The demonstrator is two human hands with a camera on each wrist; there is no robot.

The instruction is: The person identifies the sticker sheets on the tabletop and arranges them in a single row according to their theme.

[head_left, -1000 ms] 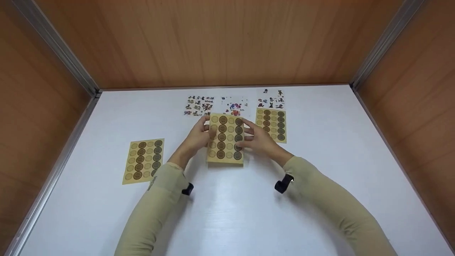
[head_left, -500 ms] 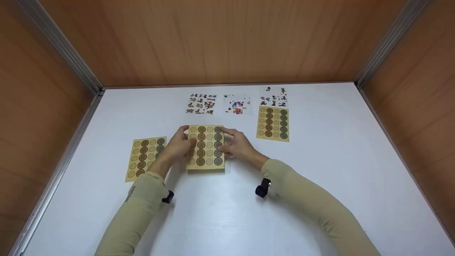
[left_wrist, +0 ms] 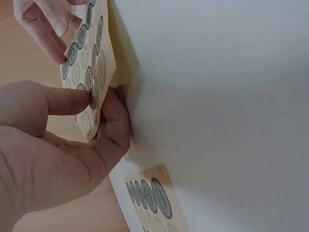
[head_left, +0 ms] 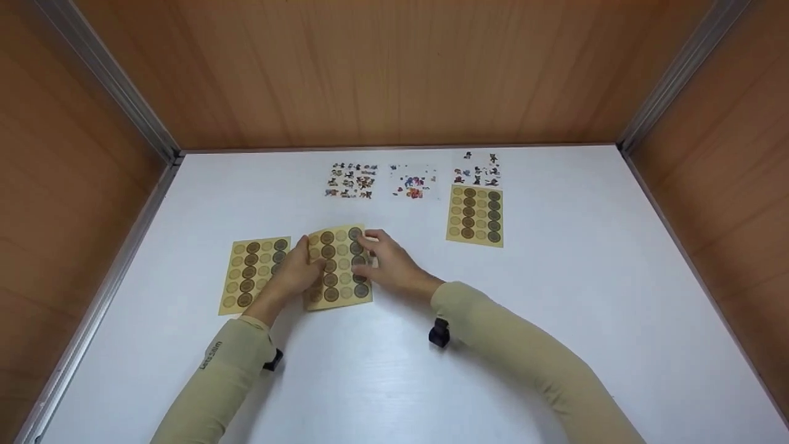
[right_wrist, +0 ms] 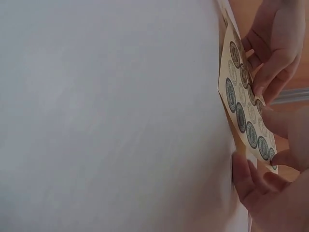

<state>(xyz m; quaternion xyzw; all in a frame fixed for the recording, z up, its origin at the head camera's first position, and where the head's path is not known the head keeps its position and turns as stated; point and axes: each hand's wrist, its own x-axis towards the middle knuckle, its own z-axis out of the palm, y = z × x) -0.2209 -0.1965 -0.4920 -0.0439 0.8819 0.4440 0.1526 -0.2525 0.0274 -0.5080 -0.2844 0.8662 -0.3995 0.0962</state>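
A yellow sticker sheet (head_left: 343, 262) with rows of round seal stickers is held between both hands, slightly bent, near the middle left of the table. My left hand (head_left: 297, 271) pinches its left edge, thumb on the printed face and fingers curled beneath, as the left wrist view shows. At the opposite edge my right hand (head_left: 391, 262) grips the sheet, thumb over the face; in the right wrist view its other fingers (right_wrist: 244, 176) reach below the edge. More yellow paper (left_wrist: 126, 82) shows beneath the held sheet. A matching sheet (head_left: 246, 277) lies just left, partly behind the left hand.
Another round-sticker sheet (head_left: 474, 216) lies at the back right. Along the back are three clear sheets with colourful small figures: a left one (head_left: 351, 180), a middle one (head_left: 414, 182) and a right one (head_left: 478, 168). Wooden panels (head_left: 394, 74) enclose the white table (head_left: 394, 382).
Both hands have carried the held sheet left and toward the person. It has gone from nearly flat-facing to slightly turned and bent, closer to the left sheet.
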